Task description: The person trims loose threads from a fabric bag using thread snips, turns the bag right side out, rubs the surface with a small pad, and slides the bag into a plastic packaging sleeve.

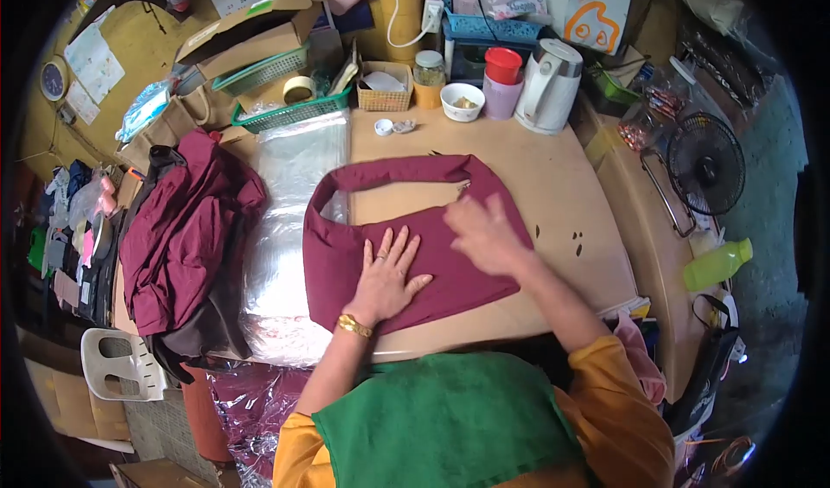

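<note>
A maroon cloth shoulder bag lies flat on the table, its wide strap looped toward the far side. My left hand rests palm down on the bag's front, fingers spread, with a ring and a gold-coloured wrist band showing. Over the bag's right part is my right hand, blurred by motion; whether its fingers hold anything cannot be made out. Just beyond its fingers, a small metal-looking piece shows at the inner edge of the strap.
Left of the bag lie clear plastic sleeves and a heap of maroon and dark cloth. Along the back stand a green basket, a jar, a white bowl and a white kettle. A black fan is at right.
</note>
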Tool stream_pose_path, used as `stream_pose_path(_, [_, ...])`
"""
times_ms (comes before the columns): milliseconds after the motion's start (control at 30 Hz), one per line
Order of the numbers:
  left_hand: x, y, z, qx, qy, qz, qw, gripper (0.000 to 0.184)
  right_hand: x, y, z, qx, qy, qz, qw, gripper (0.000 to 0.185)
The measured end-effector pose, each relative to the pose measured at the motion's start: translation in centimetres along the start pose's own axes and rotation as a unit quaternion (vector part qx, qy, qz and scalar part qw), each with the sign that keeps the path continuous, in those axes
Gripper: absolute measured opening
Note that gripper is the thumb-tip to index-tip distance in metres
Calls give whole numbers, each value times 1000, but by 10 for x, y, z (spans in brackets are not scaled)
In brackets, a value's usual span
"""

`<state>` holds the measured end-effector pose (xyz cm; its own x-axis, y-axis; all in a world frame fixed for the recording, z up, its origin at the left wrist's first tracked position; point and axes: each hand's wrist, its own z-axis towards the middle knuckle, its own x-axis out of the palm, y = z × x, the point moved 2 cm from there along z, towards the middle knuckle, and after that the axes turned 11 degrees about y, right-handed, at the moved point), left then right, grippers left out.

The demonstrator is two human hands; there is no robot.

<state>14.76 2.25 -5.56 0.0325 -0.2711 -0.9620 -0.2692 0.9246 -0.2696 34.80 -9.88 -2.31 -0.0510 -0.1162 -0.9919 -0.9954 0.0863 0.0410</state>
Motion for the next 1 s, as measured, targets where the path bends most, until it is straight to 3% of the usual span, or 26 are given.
stream_pose_path(67, [-26,7,-14,3,82,-94,992,85,17,-51,-15,111,-109,-31,987,53])
stream_pose_path(100, [-52,5,-32,4,97,-92,991,91,2,-54,-32,112,-109,-31,987,53])
stream_pose_path(167, [-87,6,-71,-10,125,-79,989,100,-45,-44,-76,33,-32,301,953,51])
stream_pose_path(200, [-94,9,-90,-29,137,-68,988,106,-44,-41,-92,36,-31,302,952,51])
stream_pose_path(233, [-97,10,-105,-74,129,-62,987,86,-39,-32,-107,38,4,324,945,52])
stream_pose_path(267, [-91,16,-117,-78,126,-63,987,86,-32,-25,-115,36,39,344,938,54])
stream_pose_path(300, [-82,26,-129,-98,87,-58,990,73,-17,-22,-116,41,-28,318,947,45])
stream_pose_path(333, [-71,37,-139,-115,52,-54,991,61,8,-26,-112,40,-24,320,946,45])
stream_pose_path(367, [-57,47,-144,-60,-65,-151,984,46,33,-35,-110,77,-113,350,927,39])
stream_pose_path(400, [-39,54,-148,-62,-63,-153,984,46,45,-40,-112,113,-201,376,897,33])
stream_pose_path(433, [-33,55,-150,-88,-93,-259,957,48,37,-29,-108,156,-249,421,858,15])
stream_pose_path(467, [-31,53,-150,-100,-120,-238,959,50,40,-27,-103,154,-250,421,858,15])
stream_pose_path(533, [-44,41,-144,-113,-147,-216,959,52,49,-28,-96,191,-336,447,807,5])
stream_pose_path(600, [-52,37,-139,-115,-156,-169,966,56,56,-26,-93,193,-329,415,826,7])
stream_pose_path(667, [-56,44,-133,-155,-165,-194,954,57,69,-29,-89,178,-308,547,758,16])
stream_pose_path(700, [-52,54,-128,-168,-143,-250,943,59,61,-24,-88,112,-299,561,764,28])
stream_pose_path(733, [-47,63,-124,-179,-119,-306,928,60,47,-14,-88,107,-295,564,764,28])
stream_pose_path(767, [-47,66,-119,-134,-161,-181,961,50,31,-3,-89,90,-270,594,752,30])
stream_pose_path(800, [-44,72,-116,-137,-162,-181,960,50,19,5,-89,73,-246,622,740,33])
stream_pose_path(867, [-42,80,-109,-128,-215,-138,958,31,22,-4,-89,88,-231,631,735,33])
stream_pose_path(900, [-48,72,-105,-127,-287,-163,935,20,40,-20,-92,64,-225,598,766,32])
stream_pose_path(933, [-50,72,-103,-126,-286,-164,935,20,41,-24,-91,40,-219,563,796,33])
stream_pose_path(967, [-52,73,-102,-112,-309,-278,903,22,45,-26,-92,58,-230,610,756,33])
stream_pose_path(1000, [-49,78,-101,-102,-311,-300,896,24,41,-25,-92,59,-230,610,756,33])
